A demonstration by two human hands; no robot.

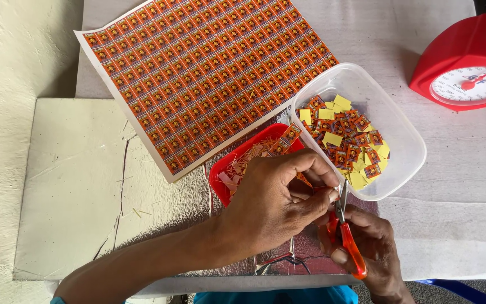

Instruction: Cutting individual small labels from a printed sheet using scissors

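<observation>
My left hand (277, 202) pinches a narrow strip of orange printed labels (286, 142) that runs up over the red tray. My right hand (367, 247) grips small scissors with orange-red handles (349, 243). Their blades point up and meet the strip at my left fingertips. Just beyond, a clear plastic tub (400, 130) holds several cut labels, orange face up or yellow back up. A red tray (237, 160) under my left hand holds thin paper trimmings.
A large uncut sheet of orange labels (198, 73) lies at the back left. A red dial scale (468, 62) stands at the back right on the white cloth (451, 169). A shiny foil sheet (164, 208) covers the cracked board (74, 186) near me.
</observation>
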